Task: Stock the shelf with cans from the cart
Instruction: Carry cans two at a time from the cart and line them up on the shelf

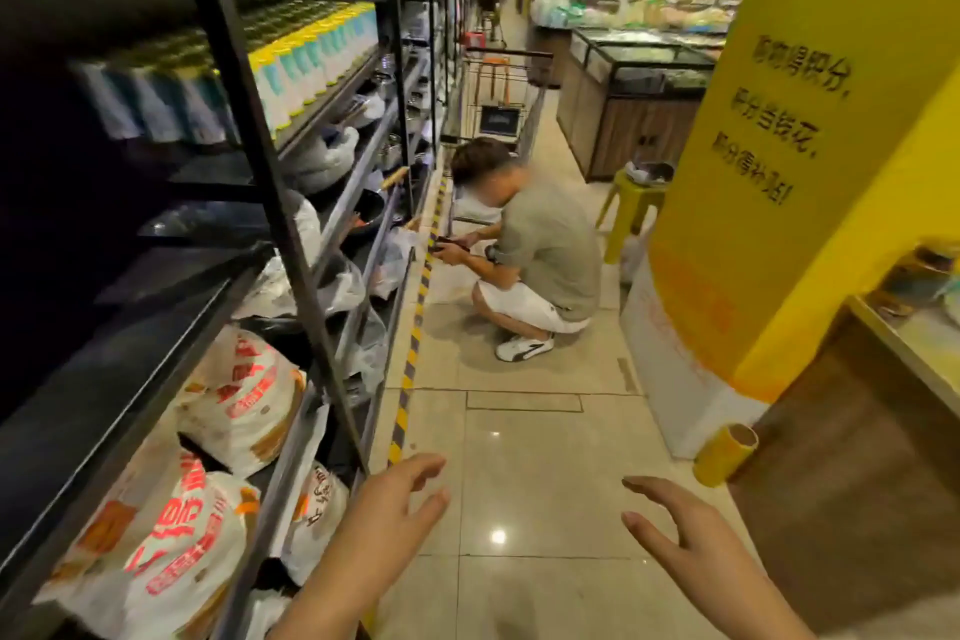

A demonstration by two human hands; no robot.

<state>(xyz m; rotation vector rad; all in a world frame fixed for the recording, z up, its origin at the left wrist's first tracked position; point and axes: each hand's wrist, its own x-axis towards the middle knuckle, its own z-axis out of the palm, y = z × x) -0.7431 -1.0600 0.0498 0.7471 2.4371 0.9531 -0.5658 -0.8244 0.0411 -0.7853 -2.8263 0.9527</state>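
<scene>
Rows of cans [311, 55] with yellow and pale blue labels fill an upper level of the black metal shelf [291, 224] on my left. A wire shopping cart [498, 94] stands far down the aisle, beyond a crouching person. My left hand [395, 504] reaches forward over the floor near the shelf's foot, fingers relaxed and empty. My right hand [675, 530] is held out beside it, fingers spread, also holding nothing. Both hands are far from the cart and the cans.
A person [524, 255] in a grey shirt crouches mid-aisle by the shelf, holding something small. A yellow pillar [789, 172] and a wooden counter [857, 483] close the right side. A yellow stool [628, 208] and freezer cabinets [634, 88] stand further back. White printed bags [239, 395] lie on the lower shelves.
</scene>
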